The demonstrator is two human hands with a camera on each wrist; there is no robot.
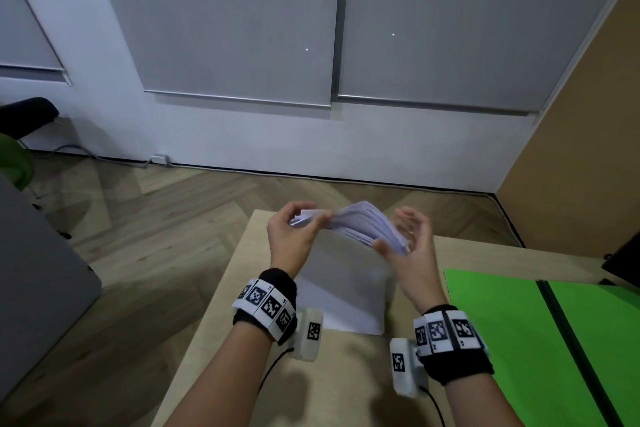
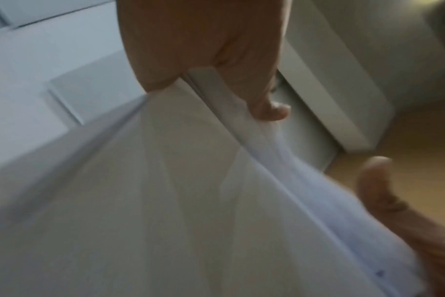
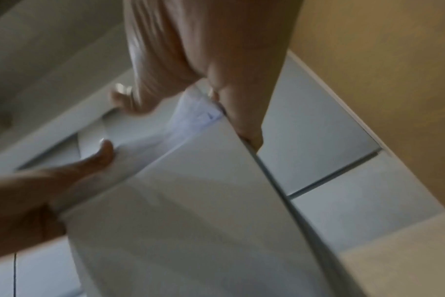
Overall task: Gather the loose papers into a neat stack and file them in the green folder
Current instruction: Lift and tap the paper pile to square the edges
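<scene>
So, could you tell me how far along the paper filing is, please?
Gathered: the papers stand on edge on the table. In hand: the left hand and right hand hold their top edge, still fanned. Left: squaring them and filing them in the open green folder.

Blurred close view: left hand [image 2: 203,46] pinching the top edge of a paper stack [image 2: 165,201], fingers [image 2: 267,108] curled over it. Another thumb [image 2: 373,180] at lower right, beside the stack's edge.

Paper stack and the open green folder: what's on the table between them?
In the head view, only bare table lies between the paper stack and the green folder, though the right hand and its wrist hang over that stretch.
</scene>
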